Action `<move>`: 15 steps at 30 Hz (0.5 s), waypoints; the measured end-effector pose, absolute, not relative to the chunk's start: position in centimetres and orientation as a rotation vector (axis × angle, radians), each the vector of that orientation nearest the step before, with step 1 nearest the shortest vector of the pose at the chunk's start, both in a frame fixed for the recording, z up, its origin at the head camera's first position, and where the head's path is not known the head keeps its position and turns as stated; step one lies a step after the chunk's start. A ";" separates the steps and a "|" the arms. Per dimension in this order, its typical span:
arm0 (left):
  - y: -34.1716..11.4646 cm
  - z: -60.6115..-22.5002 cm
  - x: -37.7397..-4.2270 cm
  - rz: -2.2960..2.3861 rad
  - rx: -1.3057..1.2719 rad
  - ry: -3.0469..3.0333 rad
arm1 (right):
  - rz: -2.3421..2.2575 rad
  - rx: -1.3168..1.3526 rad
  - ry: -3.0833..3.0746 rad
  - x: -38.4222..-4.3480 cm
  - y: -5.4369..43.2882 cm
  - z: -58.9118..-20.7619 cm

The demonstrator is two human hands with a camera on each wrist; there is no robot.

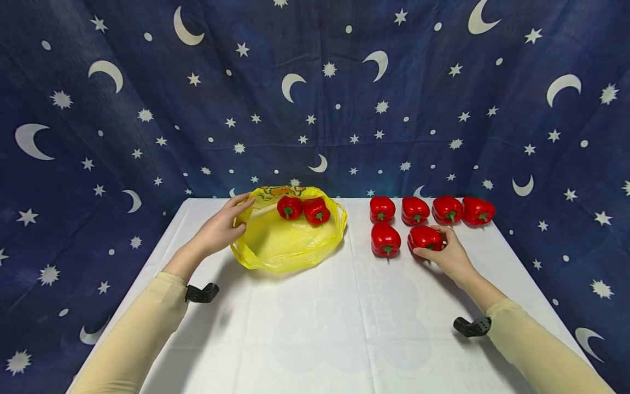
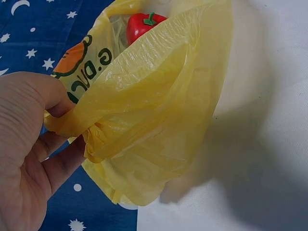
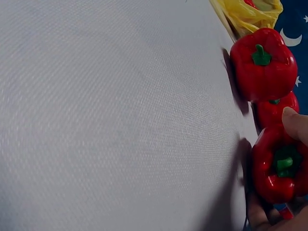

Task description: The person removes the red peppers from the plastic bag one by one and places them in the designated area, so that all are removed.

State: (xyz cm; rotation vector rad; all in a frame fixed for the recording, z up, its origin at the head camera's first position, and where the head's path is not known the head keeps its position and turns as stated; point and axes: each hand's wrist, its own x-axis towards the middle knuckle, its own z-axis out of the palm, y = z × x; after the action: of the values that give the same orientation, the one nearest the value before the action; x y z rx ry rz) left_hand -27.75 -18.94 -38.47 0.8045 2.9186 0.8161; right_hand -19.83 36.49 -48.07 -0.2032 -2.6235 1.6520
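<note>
My left hand (image 1: 220, 229) grips the rim of a yellow plastic bag (image 1: 275, 249), thumb and fingers pinching the gathered film in the left wrist view. The bag lies spread with its mouth open, and two red bell peppers (image 1: 289, 208) sit inside at the back. On the right, my right hand (image 1: 450, 253) holds a red bell pepper (image 1: 424, 237) with a green stem, thumb on the near side and fingers behind it. Another pepper (image 1: 386, 239) stands just left of the held one. In the right wrist view the held pepper (image 3: 274, 166) shows its stem end.
Behind the held pepper, several more red bell peppers (image 1: 448, 210) form a row along the back of the white-covered table (image 1: 315, 328). A dark blue cloth (image 1: 315, 98) with moons and stars hangs behind the table. Each wrist carries a black camera mount (image 1: 202, 293).
</note>
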 end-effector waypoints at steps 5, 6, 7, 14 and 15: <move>-19.0 -38.6 -27.8 0.826 0.816 2.925 | 1.629 -0.221 -2.636 -20.1 36.5 -48.2; -19.0 -38.6 -27.8 0.832 0.817 2.926 | 1.624 -0.224 -2.639 -20.1 36.5 -48.2; -19.0 -38.7 -27.8 0.835 0.824 2.926 | 1.620 -0.228 -2.639 -20.2 36.5 -48.2; -18.9 -38.7 -27.7 0.848 0.817 2.935 | 1.592 -0.225 -2.637 -20.4 36.5 -48.5; -18.9 -38.7 -27.7 0.849 0.818 2.934 | 1.589 -0.227 -2.639 -20.4 36.4 -48.5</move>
State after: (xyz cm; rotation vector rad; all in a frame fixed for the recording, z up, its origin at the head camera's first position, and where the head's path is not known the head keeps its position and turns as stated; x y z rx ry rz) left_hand -27.74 -18.93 -38.68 0.8175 2.9345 0.8489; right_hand -20.40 36.45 -48.53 -0.2272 -2.6390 1.5890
